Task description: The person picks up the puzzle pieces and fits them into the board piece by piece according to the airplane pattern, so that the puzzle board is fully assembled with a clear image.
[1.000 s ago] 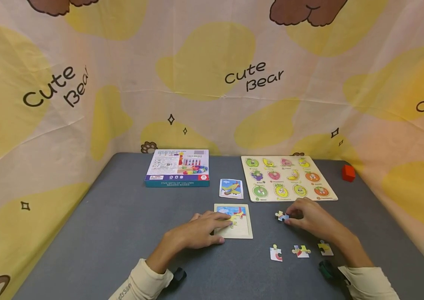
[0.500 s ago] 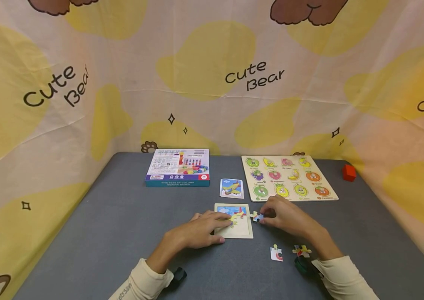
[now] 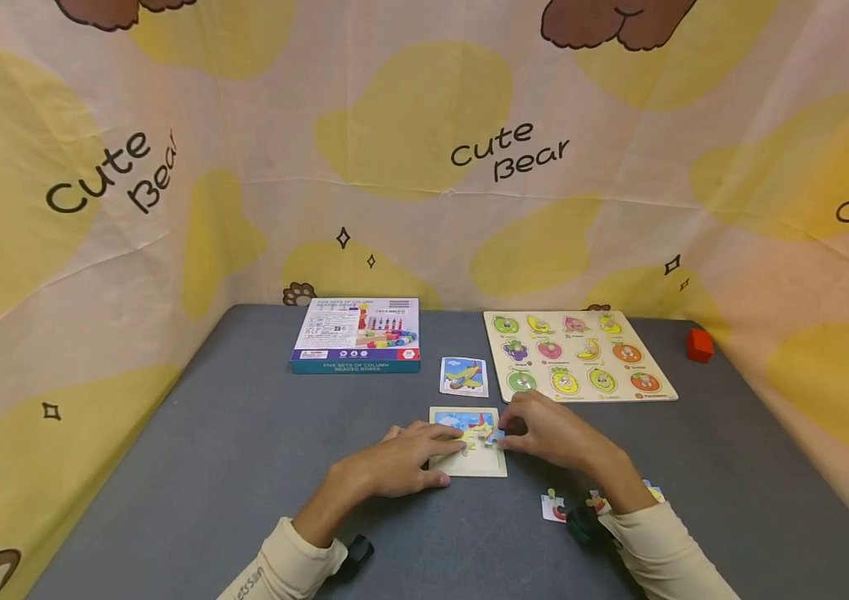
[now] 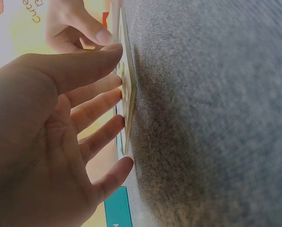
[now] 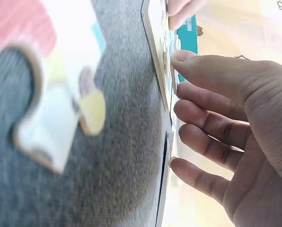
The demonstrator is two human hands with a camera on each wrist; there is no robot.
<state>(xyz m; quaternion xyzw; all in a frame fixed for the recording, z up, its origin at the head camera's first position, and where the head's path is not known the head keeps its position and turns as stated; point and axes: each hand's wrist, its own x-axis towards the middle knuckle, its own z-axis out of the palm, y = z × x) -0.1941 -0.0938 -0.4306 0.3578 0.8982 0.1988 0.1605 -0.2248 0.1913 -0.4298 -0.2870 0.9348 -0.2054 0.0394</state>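
In the head view, my left hand [image 3: 397, 460] rests with spread fingers on the left part of a small wooden jigsaw tray [image 3: 487, 469], where an airplane picture is partly laid in. The left wrist view shows those fingers [image 4: 103, 106] nearly straight, their tips at the tray's edge. At the tray's right side, my right hand [image 3: 555, 429] pinches a blue and yellow jigsaw piece [image 3: 494, 437] between thumb and fingers, over the tray's right rim. Seen edge-on in the right wrist view, the pinched piece [image 5: 174, 78] is tilted, with its face hidden.
Loose jigsaw pieces [image 3: 552, 507] lie right of the tray, some partly covered by the right forearm. Behind the tray sits an airplane picture card [image 3: 463, 377]. Farther back are a boxed bead set [image 3: 355, 337], a fruit board [image 3: 581, 367] and a red block [image 3: 699, 345].
My right hand has moved left with the jigsaw piece, from the table right of the tray to over the tray's right rim. My left hand has stayed in place.
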